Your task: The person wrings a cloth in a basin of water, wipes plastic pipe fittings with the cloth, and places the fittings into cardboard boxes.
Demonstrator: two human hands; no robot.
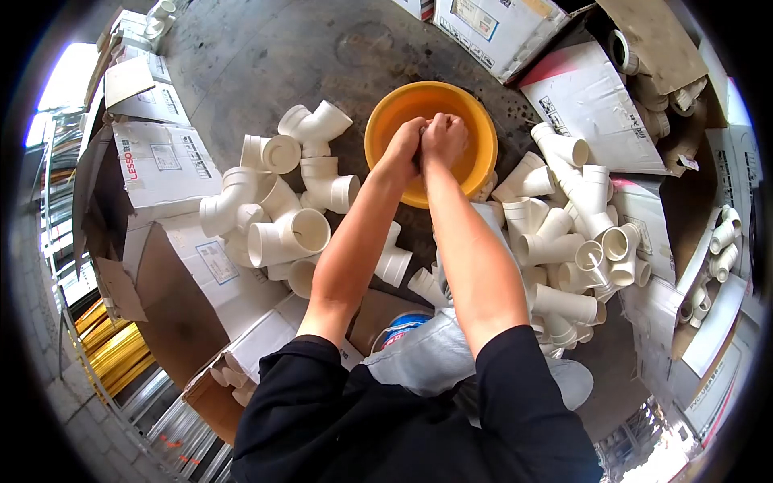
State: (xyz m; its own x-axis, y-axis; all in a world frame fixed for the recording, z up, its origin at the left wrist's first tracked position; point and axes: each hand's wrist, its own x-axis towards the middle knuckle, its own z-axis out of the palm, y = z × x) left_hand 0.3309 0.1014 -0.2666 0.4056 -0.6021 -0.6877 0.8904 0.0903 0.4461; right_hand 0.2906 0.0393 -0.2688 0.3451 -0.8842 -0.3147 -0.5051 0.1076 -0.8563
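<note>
One yellow basin (374,133), on the floor (266,52); probably light, semi-stiff, slippery if wet; best gripped by its rim. Left hand (407,145), right hand (444,140): bunched together over it; contents, if any, cannot be told.

Palms of left hand (405,143) and right hand (445,140) hidden; anything gripped cannot be told. Basin (374,137) partly covered by hands. Blue container (405,324) partly hidden by trouser leg (427,350). White carton (503,39) cut off by top edge; label (475,18) print unreadably small.
</note>
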